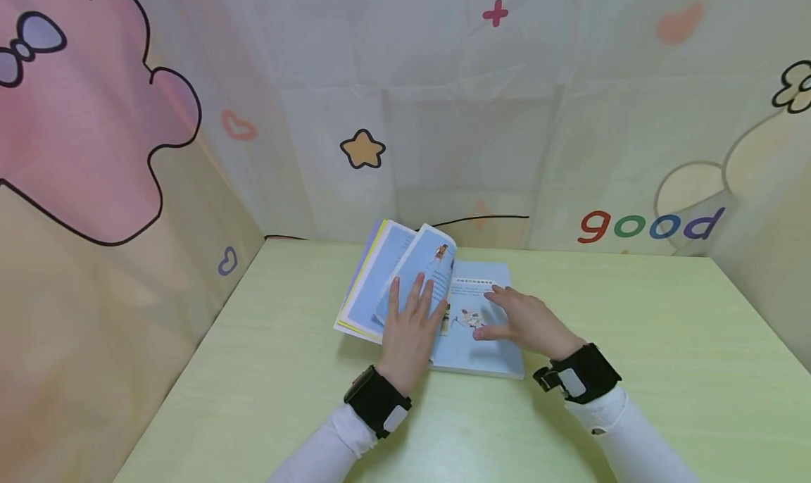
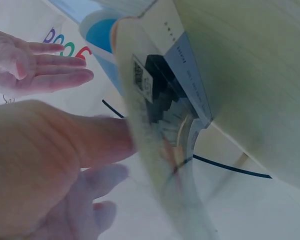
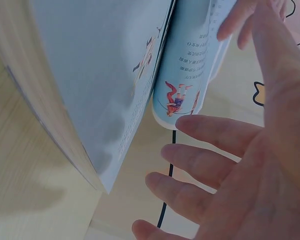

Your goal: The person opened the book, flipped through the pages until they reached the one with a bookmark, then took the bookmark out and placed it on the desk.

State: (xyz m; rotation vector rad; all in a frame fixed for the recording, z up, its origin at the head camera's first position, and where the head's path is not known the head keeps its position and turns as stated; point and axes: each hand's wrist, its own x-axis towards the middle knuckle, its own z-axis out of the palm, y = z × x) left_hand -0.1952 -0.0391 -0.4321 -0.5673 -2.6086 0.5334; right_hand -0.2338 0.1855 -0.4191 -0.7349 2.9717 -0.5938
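Note:
An open book [image 1: 479, 356] with pale blue illustrated pages lies on the table. Its left-hand leaves [image 1: 364, 303] stand fanned up, and one page [image 1: 412, 265] curves over toward the spine. My left hand [image 1: 408, 335] rests on that raised page with fingers extended; in the left wrist view its thumb [image 2: 105, 140] reaches the page's side. Over the right-hand page hovers my right hand [image 1: 535, 321], fingers spread and nothing held. The right wrist view shows these fingers [image 3: 200, 165] apart from each other, beside the curved page [image 3: 182, 75]; whether they touch the paper is unclear.
The light green table [image 1: 665, 342] extends around the book on both sides. Behind it hangs a printed cloth [image 1: 469, 166] with a star, hearts and the word "good". Both wrists wear black straps [image 1: 378, 402] with small devices.

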